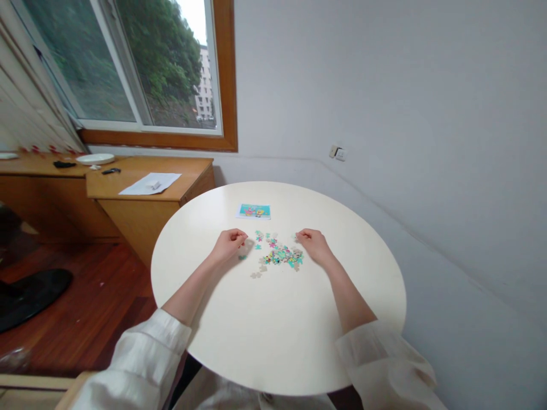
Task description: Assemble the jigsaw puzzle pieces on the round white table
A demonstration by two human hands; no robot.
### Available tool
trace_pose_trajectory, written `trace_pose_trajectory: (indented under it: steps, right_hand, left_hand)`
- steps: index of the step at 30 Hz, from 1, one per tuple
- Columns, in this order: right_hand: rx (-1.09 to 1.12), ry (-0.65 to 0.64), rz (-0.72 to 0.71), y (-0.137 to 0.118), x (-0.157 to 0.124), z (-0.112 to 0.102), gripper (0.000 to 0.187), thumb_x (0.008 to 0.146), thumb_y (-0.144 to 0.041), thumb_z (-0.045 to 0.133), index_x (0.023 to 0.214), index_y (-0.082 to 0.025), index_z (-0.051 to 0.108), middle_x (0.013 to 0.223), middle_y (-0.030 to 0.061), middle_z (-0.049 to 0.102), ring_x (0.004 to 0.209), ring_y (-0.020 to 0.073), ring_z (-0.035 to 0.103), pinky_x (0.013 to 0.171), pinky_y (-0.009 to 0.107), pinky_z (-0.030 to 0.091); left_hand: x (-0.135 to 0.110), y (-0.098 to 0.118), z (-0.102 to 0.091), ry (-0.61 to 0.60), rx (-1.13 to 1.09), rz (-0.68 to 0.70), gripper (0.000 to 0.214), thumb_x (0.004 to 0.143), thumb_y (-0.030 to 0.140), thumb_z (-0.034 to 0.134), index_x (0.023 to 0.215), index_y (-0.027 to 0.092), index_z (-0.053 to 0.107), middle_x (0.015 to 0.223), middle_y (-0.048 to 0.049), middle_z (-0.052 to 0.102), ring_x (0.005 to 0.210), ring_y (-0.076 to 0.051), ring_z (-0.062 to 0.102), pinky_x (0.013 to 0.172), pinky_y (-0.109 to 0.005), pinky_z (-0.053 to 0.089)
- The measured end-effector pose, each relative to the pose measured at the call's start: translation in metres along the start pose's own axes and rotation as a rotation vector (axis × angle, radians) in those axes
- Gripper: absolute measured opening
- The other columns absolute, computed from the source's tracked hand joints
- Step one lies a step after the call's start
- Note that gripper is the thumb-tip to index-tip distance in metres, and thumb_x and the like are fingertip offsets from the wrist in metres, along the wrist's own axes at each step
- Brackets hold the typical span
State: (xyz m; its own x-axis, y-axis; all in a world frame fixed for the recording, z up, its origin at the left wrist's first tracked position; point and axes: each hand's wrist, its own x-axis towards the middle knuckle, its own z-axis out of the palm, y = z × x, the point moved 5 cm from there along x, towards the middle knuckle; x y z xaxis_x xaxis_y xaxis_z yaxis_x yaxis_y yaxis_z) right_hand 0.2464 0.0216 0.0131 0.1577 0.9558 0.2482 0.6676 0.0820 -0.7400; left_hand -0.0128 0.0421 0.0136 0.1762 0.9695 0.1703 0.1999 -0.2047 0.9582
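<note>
A loose heap of small jigsaw puzzle pieces (pixel 282 255) lies in the middle of the round white table (pixel 273 330). Some pieces are teal, pink and yellow, others show a plain greyish side. My left hand (pixel 228 245) is left of the heap, its fingers pinched together; what they hold, if anything, is too small to make out. On the heap's right side, my right hand (pixel 315 245) pinches what looks like a pale puzzle piece (pixel 296 236) at its fingertips. A single teal piece (pixel 242 257) lies just below my left fingers. Beyond the heap lies a picture card (pixel 254 211) with colourful cartoon figures.
A wooden desk (pixel 196 171) stands at the left under the window, bearing a sheet of paper (pixel 149 184) with a small white block and a white plate (pixel 96 159). A wall with a socket (pixel 340 154) borders the table on the right. A black round base (pixel 38 296) stands on the floor.
</note>
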Motion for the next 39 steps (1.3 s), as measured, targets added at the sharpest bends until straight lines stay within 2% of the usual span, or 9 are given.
trace_pose_trajectory:
  steps: [7, 11, 15, 18, 21, 24, 26, 33, 39]
  right_hand:
    - [0.180, -0.253, -0.302, -0.057, -0.027, 0.049, 0.022, 0.076, -0.029, 0.048, 0.067, -0.015, 0.062, 0.061, 0.0005, 0.057, 0.060, 0.0116, 0.048, 0.058, 0.023, 0.037]
    - [0.193, -0.310, -0.345, -0.062, -0.034, 0.061, 0.020, 0.078, -0.026, 0.050, 0.071, -0.016, 0.065, 0.069, 0.0017, 0.061, 0.065, 0.0124, 0.051, 0.062, 0.024, 0.038]
    - [0.180, -0.320, -0.351, -0.060, -0.034, 0.063, 0.020, 0.079, -0.023, 0.049, 0.074, -0.017, 0.067, 0.070, 0.0017, 0.063, 0.067, 0.0129, 0.053, 0.065, 0.025, 0.039]
    - [0.150, -0.304, -0.372, -0.061, -0.035, 0.061, 0.018, 0.079, -0.022, 0.051, 0.077, -0.017, 0.068, 0.072, 0.0027, 0.064, 0.069, 0.0134, 0.054, 0.066, 0.026, 0.040]
    - [0.068, -0.303, -0.416, -0.063, -0.037, 0.060, 0.011, 0.075, -0.019, 0.058, 0.077, -0.018, 0.068, 0.074, 0.0029, 0.065, 0.072, 0.0138, 0.054, 0.071, 0.027, 0.040]
    - [-0.035, -0.292, -0.440, -0.063, -0.038, 0.059, 0.009, 0.073, -0.019, 0.061, 0.077, -0.019, 0.068, 0.077, 0.0030, 0.065, 0.079, 0.0153, 0.056, 0.077, 0.030, 0.037]
    - [-0.087, -0.283, -0.445, -0.062, -0.038, 0.060, 0.008, 0.074, -0.020, 0.061, 0.079, -0.020, 0.068, 0.081, 0.0033, 0.065, 0.084, 0.0167, 0.056, 0.079, 0.033, 0.035]
    - [-0.160, -0.281, -0.491, -0.063, -0.042, 0.067, 0.011, 0.077, -0.024, 0.059, 0.083, -0.021, 0.067, 0.087, 0.0036, 0.063, 0.088, 0.0177, 0.054, 0.081, 0.035, 0.032]
    - [-0.239, -0.282, -0.632, -0.082, -0.054, 0.075, 0.017, 0.082, -0.027, 0.053, 0.094, -0.023, 0.065, 0.096, 0.0059, 0.060, 0.095, 0.0184, 0.051, 0.085, 0.037, 0.031]
  left_hand:
    - [-0.012, 0.005, 0.028, -0.296, 0.024, 0.054, 0.033, 0.065, 0.040, 0.061, 0.077, 0.009, 0.064, 0.056, -0.0001, 0.054, 0.049, -0.007, 0.040, 0.048, -0.021, 0.029]
    - [-0.018, 0.009, 0.036, -0.356, 0.013, 0.082, 0.030, 0.065, 0.040, 0.061, 0.068, 0.010, 0.062, 0.054, 0.0013, 0.052, 0.052, -0.007, 0.041, 0.050, -0.020, 0.031]
    - [-0.017, 0.006, 0.036, -0.381, 0.004, 0.083, 0.031, 0.065, 0.040, 0.062, 0.066, 0.010, 0.060, 0.057, -0.0002, 0.055, 0.053, -0.008, 0.043, 0.052, -0.021, 0.032]
    - [-0.011, 0.002, 0.029, -0.324, 0.027, 0.083, 0.030, 0.066, 0.041, 0.060, 0.068, 0.010, 0.059, 0.056, 0.0003, 0.054, 0.051, -0.008, 0.042, 0.051, -0.021, 0.031]
    - [-0.001, 0.001, 0.012, -0.165, 0.043, 0.102, 0.030, 0.068, 0.042, 0.057, 0.065, 0.012, 0.056, 0.056, -0.0003, 0.054, 0.052, -0.009, 0.043, 0.052, -0.022, 0.032]
    - [0.008, -0.001, -0.010, -0.003, 0.183, 0.095, 0.027, 0.066, 0.040, 0.057, 0.060, 0.013, 0.054, 0.053, 0.0011, 0.050, 0.052, -0.009, 0.042, 0.053, -0.023, 0.032]
    - [0.011, -0.004, -0.022, 0.058, 0.301, 0.069, 0.026, 0.065, 0.038, 0.057, 0.059, 0.013, 0.056, 0.051, 0.0018, 0.048, 0.051, -0.010, 0.040, 0.052, -0.023, 0.031]
    - [0.011, -0.016, -0.042, 0.027, 0.287, -0.085, 0.034, 0.055, 0.046, 0.062, 0.054, 0.012, 0.056, 0.046, 0.0026, 0.046, 0.046, -0.008, 0.036, 0.047, -0.023, 0.024]
    - [0.008, -0.019, -0.052, 0.061, 0.343, -0.149, 0.030, 0.056, 0.041, 0.062, 0.050, 0.013, 0.054, 0.041, 0.0038, 0.042, 0.043, -0.008, 0.033, 0.045, -0.023, 0.021]
